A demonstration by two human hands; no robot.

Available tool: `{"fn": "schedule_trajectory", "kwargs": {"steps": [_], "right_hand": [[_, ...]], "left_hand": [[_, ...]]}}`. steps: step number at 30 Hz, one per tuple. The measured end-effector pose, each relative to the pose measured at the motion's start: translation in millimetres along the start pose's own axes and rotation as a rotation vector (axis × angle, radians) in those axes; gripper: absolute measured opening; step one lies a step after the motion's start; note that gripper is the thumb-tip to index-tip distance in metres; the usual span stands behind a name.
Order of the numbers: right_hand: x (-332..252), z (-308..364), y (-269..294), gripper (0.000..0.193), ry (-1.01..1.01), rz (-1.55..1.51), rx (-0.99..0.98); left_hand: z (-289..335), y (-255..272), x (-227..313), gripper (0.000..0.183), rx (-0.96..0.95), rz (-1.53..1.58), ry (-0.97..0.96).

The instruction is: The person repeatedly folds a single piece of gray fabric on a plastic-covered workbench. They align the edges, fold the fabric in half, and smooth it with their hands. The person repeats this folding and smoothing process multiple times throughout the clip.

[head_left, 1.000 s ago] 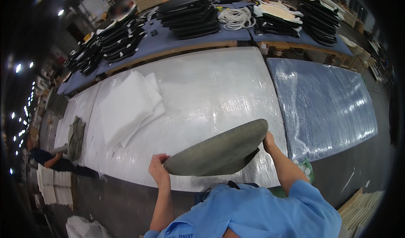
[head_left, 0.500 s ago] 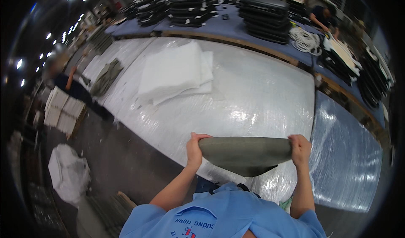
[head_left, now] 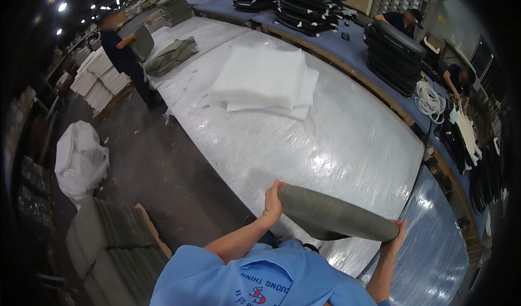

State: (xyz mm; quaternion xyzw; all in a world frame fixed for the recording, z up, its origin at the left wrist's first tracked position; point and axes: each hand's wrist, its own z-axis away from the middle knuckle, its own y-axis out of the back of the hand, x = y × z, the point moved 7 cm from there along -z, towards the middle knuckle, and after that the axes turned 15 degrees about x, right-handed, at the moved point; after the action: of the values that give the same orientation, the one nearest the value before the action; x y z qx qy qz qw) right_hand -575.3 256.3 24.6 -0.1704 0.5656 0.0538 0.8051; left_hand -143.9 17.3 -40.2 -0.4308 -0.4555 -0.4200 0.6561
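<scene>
Between my two hands stretches an olive-grey fabric cushion [head_left: 336, 213], held up in front of my body above the near edge of a plastic-wrapped table [head_left: 358, 143]. My left hand [head_left: 273, 202] grips its left end. The fingers of my right hand [head_left: 395, 234] close on the other end, which sits lower in the picture. A loose edge hangs at the cushion's underside. Farther up the table lies a stack of white wadding sheets [head_left: 260, 80], apart from both hands.
Olive-grey cushions [head_left: 116, 241] are piled at lower left, near a clear plastic bag with white contents [head_left: 81, 156]. A crumpled olive-grey cloth [head_left: 172, 55] lies on the table's far end, beside a co-worker [head_left: 122, 51] holding a grey panel. Black pads [head_left: 393, 59] and white rope [head_left: 430, 101] occupy the blue bench.
My view has swung left, shifting the table and bench rightward in the picture. The cushion has gone from nearly level to slanting down toward my right hand. Both hands keep their grip.
</scene>
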Motion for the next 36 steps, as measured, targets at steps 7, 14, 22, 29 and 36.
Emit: {"fn": "schedule_trajectory", "kwargs": {"steps": [7,14,22,29,36], "right_hand": [[34,48,13,0.046,-0.238,-0.374,-0.022],[153,138,-52,0.060,-0.482,-0.112,-0.461],[55,183,-228,0.084,0.138,0.164,-0.990],[-60,210,-326,0.079,0.275,0.090,-1.039],[-43,232,-337,0.078,0.278,0.079,-1.176]], "left_hand": [[-14,-53,149,0.066,-0.155,0.030,-0.325],[-4,-89,261,0.062,-0.493,-0.032,-0.843],[-2,-93,251,0.057,-0.444,-0.146,-0.897],[76,-83,219,0.054,-0.187,-0.094,-0.725],[87,-73,229,0.057,-0.260,-0.185,-0.769]]}}
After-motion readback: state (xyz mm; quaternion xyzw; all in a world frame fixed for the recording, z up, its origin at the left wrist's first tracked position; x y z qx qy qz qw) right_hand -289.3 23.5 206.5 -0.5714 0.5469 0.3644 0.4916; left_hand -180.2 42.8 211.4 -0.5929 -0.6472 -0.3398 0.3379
